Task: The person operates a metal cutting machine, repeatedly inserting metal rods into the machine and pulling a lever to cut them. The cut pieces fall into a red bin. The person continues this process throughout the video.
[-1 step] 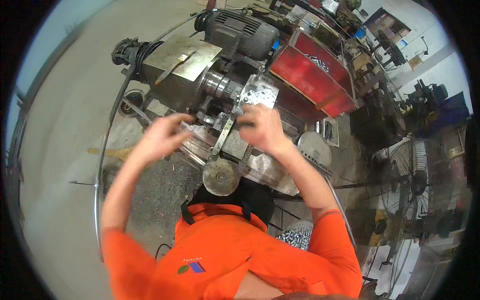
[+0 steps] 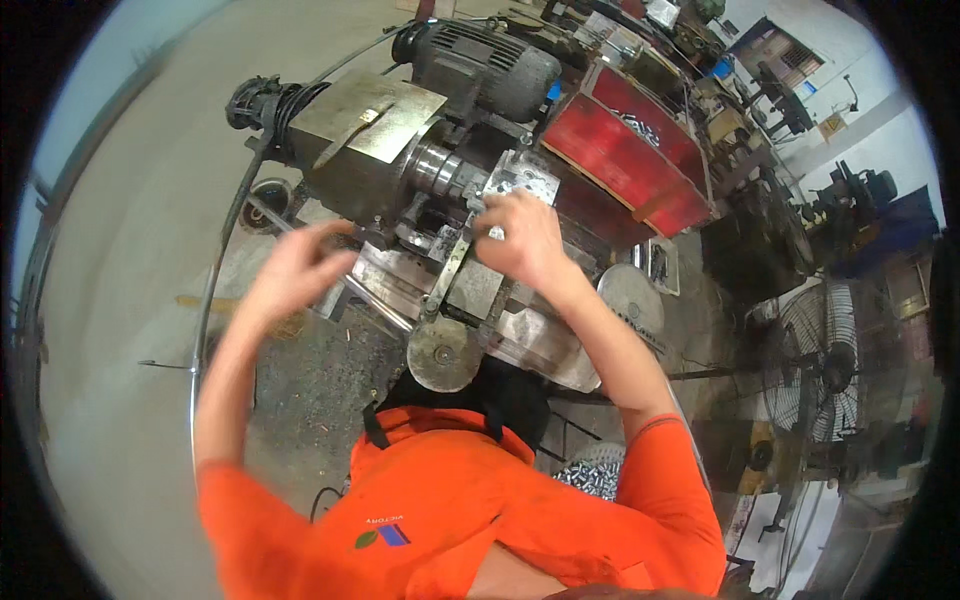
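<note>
A small lathe-like machine stands before me, with a shiny round spindle (image 2: 436, 168) and a metal tool block (image 2: 522, 178). My right hand (image 2: 525, 238) is at the near side of the block, its fingers curled. A small shiny metal piece (image 2: 497, 232) shows between them, partly hidden. My left hand (image 2: 300, 270) is over a slanting metal rod (image 2: 378, 303) left of the machine bed, thumb and fingers apart. Between the hands a flat bar handle (image 2: 448, 270) runs toward a round metal disc (image 2: 443, 354) close to my body.
A red tray (image 2: 620, 150) with small metal parts sits behind the machine, beside a motor (image 2: 485, 70). A brush-like tool (image 2: 345, 137) lies on the brass-coloured cover plate (image 2: 405, 110). At my right are a basket of small metal cylinders (image 2: 590, 478) and a fan (image 2: 822, 365).
My left hand has moved left, away from the spindle. My right hand has risen slightly and its fingers have curled in, with the shiny piece now showing.
</note>
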`<action>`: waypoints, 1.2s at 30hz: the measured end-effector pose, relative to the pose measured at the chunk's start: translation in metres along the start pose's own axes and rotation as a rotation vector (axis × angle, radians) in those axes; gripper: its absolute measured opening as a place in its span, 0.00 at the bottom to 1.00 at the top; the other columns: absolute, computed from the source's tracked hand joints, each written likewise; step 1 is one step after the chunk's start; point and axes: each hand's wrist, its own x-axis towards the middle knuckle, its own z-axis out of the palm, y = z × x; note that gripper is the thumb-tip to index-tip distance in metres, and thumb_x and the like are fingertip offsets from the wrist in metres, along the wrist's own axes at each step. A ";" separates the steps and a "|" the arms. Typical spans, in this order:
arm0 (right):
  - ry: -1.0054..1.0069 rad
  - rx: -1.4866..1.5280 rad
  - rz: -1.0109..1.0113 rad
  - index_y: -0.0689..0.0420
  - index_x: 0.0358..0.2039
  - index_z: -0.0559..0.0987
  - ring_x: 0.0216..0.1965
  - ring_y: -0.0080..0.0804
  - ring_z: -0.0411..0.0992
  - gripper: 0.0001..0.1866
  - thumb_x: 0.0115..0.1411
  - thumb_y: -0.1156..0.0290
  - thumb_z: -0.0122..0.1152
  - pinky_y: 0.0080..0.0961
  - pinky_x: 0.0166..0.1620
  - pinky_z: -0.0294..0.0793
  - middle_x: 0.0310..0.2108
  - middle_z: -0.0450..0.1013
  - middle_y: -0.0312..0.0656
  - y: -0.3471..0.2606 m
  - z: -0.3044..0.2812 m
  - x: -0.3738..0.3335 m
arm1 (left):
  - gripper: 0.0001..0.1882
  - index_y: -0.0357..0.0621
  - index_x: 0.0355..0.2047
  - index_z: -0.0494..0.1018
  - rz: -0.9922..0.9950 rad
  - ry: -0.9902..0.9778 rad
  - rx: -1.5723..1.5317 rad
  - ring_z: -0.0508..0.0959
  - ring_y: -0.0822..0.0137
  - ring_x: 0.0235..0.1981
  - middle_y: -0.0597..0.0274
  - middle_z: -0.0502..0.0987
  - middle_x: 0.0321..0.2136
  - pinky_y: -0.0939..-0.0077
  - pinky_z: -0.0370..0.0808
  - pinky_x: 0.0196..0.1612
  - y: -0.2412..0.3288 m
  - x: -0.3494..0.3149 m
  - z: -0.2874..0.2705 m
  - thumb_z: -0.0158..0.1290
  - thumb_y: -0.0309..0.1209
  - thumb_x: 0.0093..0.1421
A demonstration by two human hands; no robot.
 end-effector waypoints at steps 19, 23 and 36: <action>-0.189 0.108 0.191 0.53 0.22 0.82 0.31 0.49 0.74 0.13 0.32 0.66 0.56 0.38 0.37 0.74 0.23 0.75 0.50 0.036 0.071 0.074 | 0.14 0.34 0.31 0.69 -0.556 0.459 0.585 0.74 0.42 0.29 0.42 0.74 0.23 0.54 0.70 0.32 -0.184 -0.134 -0.049 0.54 0.33 0.52; -0.176 0.074 0.123 0.53 0.24 0.83 0.38 0.47 0.70 0.15 0.33 0.64 0.56 0.35 0.43 0.71 0.30 0.75 0.47 0.036 0.071 0.069 | 0.12 0.36 0.29 0.70 -0.568 0.435 0.692 0.75 0.43 0.29 0.43 0.75 0.24 0.53 0.71 0.33 -0.189 -0.135 -0.051 0.53 0.34 0.52; -0.196 0.091 0.188 0.55 0.27 0.82 0.38 0.45 0.70 0.16 0.35 0.67 0.56 0.34 0.43 0.70 0.33 0.75 0.44 0.027 0.059 0.071 | 0.07 0.43 0.29 0.73 -0.617 0.561 1.182 0.78 0.54 0.26 0.52 0.77 0.24 0.60 0.74 0.29 -0.307 -0.112 -0.185 0.49 0.31 0.52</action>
